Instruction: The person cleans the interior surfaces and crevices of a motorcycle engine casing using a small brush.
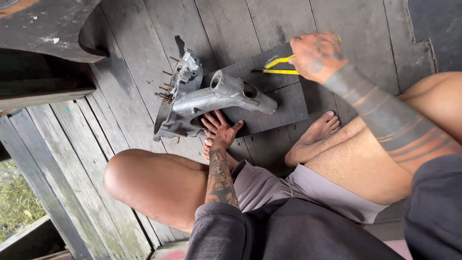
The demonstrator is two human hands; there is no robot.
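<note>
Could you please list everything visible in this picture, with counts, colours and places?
metal engine casing: one, grey, lying on the dark board and floor, studs sticking out at its left end
dark board: one, dark grey, flat on the floor under the casing
yellow-handled tool: one or two, I cannot tell, yellow and black, on the board's far edge
plank floor: weathered grey wood, all around
dark curved panel: one, blackish, top left
grass: green, below the floor edge, bottom left
left hand: fingers spread, pressing beside the casing
right hand: closed on the yellow-handled tool
bare feet: two, the right one beside the board
</note>
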